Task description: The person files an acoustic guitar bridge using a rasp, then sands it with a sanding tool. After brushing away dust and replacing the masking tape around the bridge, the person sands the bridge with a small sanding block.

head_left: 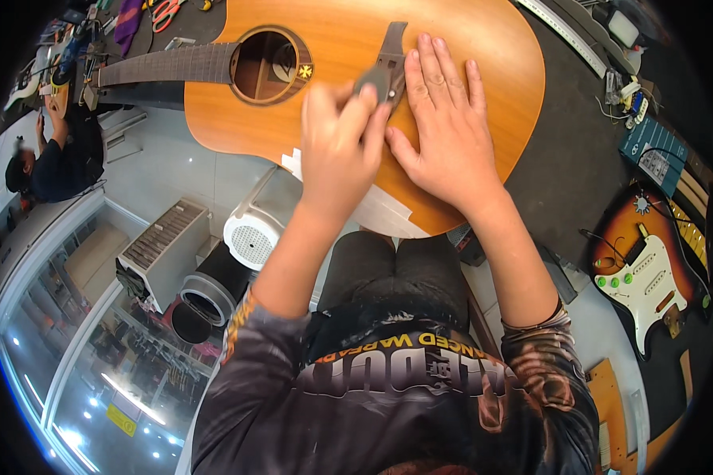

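Observation:
An acoustic guitar (483, 47) with an orange-brown top lies face up in front of me, its neck pointing left. Its dark wooden bridge (395, 38) shows partly between my hands, with no strings on it. My left hand (341, 142), slightly blurred, is closed on a small dark grey piece with a rounded end (375, 79), held against the bridge; its exact kind is hard to make out. Flat on the guitar top just right of the bridge rests my right hand (450, 119), fingers stretched out. Pale tape strips (384, 212) lie along the guitar's near edge.
A sunburst electric guitar body (650, 269) with a white pickguard lies at the right. Beyond the neck are orange-handled scissors (165, 14). A white perforated stool (252, 240) and a glass display case (127, 380) stand lower left. Another person (63, 158) works at far left.

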`<state>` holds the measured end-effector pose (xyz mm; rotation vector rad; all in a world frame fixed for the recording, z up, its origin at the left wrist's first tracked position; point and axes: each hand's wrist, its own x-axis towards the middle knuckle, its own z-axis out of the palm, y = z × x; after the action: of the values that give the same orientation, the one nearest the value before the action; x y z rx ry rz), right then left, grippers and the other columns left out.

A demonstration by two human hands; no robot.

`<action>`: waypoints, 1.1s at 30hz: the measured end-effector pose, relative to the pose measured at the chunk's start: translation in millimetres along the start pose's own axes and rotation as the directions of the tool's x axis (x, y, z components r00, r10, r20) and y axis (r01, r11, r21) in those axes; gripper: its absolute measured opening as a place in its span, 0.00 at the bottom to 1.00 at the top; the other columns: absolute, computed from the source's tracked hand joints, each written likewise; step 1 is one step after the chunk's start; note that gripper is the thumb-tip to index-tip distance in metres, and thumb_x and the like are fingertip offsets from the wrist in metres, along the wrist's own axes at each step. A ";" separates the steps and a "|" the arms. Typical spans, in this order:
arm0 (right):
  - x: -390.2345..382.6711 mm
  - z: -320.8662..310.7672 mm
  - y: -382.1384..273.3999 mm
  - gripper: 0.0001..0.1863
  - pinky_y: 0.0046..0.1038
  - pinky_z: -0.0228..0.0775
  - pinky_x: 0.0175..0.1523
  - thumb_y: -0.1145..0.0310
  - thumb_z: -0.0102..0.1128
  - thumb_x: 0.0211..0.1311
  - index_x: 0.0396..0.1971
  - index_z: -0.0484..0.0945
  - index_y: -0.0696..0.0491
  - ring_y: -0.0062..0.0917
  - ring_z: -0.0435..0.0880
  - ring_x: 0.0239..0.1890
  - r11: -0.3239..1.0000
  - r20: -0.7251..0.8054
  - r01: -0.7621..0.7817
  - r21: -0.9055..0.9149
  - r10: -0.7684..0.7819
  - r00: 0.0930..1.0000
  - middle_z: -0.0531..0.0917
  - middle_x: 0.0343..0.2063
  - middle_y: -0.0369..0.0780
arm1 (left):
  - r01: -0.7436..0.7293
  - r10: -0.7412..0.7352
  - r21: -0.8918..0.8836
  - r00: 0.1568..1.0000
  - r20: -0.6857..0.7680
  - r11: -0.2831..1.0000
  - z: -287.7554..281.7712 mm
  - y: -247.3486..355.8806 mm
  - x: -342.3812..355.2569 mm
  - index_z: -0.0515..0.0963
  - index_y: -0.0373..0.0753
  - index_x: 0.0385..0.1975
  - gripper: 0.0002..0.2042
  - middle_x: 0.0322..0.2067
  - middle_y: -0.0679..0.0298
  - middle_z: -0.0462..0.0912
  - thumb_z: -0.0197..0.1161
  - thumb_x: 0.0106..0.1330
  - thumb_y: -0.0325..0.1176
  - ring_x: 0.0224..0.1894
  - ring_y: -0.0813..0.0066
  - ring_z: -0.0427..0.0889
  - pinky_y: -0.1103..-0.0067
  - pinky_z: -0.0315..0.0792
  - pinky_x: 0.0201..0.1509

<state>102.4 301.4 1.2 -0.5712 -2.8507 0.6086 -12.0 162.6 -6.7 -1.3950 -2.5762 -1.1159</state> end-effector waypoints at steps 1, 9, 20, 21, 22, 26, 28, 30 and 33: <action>-0.1 -1.1 -4.7 0.50 0.51 0.34 0.89 0.52 0.68 0.65 0.81 0.61 0.62 0.38 0.51 0.88 1.000 0.000 0.005 -0.004 -0.005 1.000 0.57 0.84 0.49 | -0.031 0.031 0.019 0.999 -0.020 0.999 4.5 -0.2 17.6 0.86 0.33 0.47 0.12 0.43 0.49 0.78 0.76 0.67 0.28 0.44 0.51 0.79 0.62 0.76 0.47; -1.6 0.4 -0.7 0.49 0.51 0.34 0.89 0.52 0.67 0.65 0.81 0.61 0.62 0.37 0.51 0.88 1.000 0.004 -0.004 -0.002 0.004 1.000 0.57 0.84 0.49 | 0.008 -0.008 -0.019 1.000 0.005 1.000 -0.5 3.0 1.5 0.86 0.34 0.46 0.11 0.41 0.50 0.79 0.75 0.68 0.29 0.45 0.50 0.80 0.62 0.75 0.49; -0.6 1.4 -4.8 0.49 0.52 0.33 0.89 0.52 0.68 0.65 0.80 0.62 0.63 0.38 0.50 0.88 1.000 0.006 0.012 0.013 -0.012 1.000 0.57 0.84 0.50 | -0.015 0.015 0.011 1.000 0.015 1.000 5.2 -1.0 29.5 0.88 0.34 0.44 0.09 0.40 0.52 0.80 0.76 0.68 0.29 0.44 0.52 0.81 0.64 0.75 0.47; 1.2 0.5 -3.8 0.49 0.52 0.33 0.89 0.52 0.68 0.65 0.80 0.62 0.63 0.38 0.51 0.88 1.000 0.011 0.010 -0.009 -0.009 1.000 0.57 0.84 0.50 | -0.058 0.059 0.021 0.998 -0.028 0.998 13.5 -1.8 44.6 0.88 0.35 0.44 0.09 0.40 0.51 0.79 0.76 0.67 0.30 0.43 0.51 0.80 0.63 0.75 0.47; 2.2 0.0 -3.7 0.49 0.52 0.34 0.89 0.52 0.68 0.65 0.80 0.62 0.63 0.38 0.51 0.88 1.000 0.015 0.007 -0.031 -0.007 1.000 0.57 0.84 0.50 | -0.101 0.103 0.033 0.992 -0.070 0.994 16.6 -2.0 50.8 0.88 0.36 0.44 0.09 0.39 0.50 0.78 0.75 0.67 0.30 0.42 0.49 0.79 0.61 0.75 0.47; -3.3 2.2 2.1 0.49 0.53 0.34 0.88 0.51 0.68 0.65 0.80 0.62 0.63 0.38 0.51 0.88 1.000 0.021 -0.010 -0.012 0.010 1.000 0.57 0.84 0.50 | 0.049 -0.049 0.011 0.998 0.029 0.999 -5.4 6.3 -4.9 0.88 0.36 0.42 0.08 0.40 0.51 0.79 0.75 0.68 0.31 0.43 0.50 0.78 0.62 0.75 0.47; -2.8 2.0 -1.8 0.49 0.53 0.34 0.88 0.51 0.68 0.66 0.80 0.62 0.63 0.38 0.50 0.88 1.000 0.014 -0.004 0.009 0.004 1.000 0.58 0.84 0.50 | 0.071 -0.071 -0.003 0.997 0.030 0.997 -2.5 4.2 5.8 0.89 0.36 0.42 0.09 0.40 0.52 0.80 0.75 0.68 0.32 0.43 0.51 0.78 0.63 0.75 0.46; -2.5 -1.0 -5.0 0.49 0.54 0.34 0.88 0.51 0.68 0.66 0.80 0.62 0.63 0.38 0.50 0.88 1.000 0.020 0.004 -0.004 -0.004 1.000 0.57 0.84 0.51 | -0.080 0.083 0.056 0.996 -0.046 0.995 9.7 0.0 39.8 0.89 0.35 0.44 0.10 0.40 0.52 0.80 0.75 0.67 0.32 0.43 0.51 0.79 0.63 0.75 0.46; -0.8 1.9 -2.4 0.49 0.54 0.33 0.88 0.51 0.68 0.66 0.80 0.62 0.63 0.38 0.50 0.88 1.000 0.018 0.007 -0.022 -0.007 1.000 0.57 0.84 0.51 | -0.063 0.065 0.029 0.996 -0.056 0.998 16.1 -2.5 44.9 0.88 0.37 0.47 0.11 0.40 0.52 0.80 0.75 0.67 0.32 0.44 0.51 0.79 0.62 0.76 0.47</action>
<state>101.9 298.4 0.4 -0.5613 -2.8781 0.5852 -35.9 204.0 -5.7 -1.4081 -2.4795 -1.0916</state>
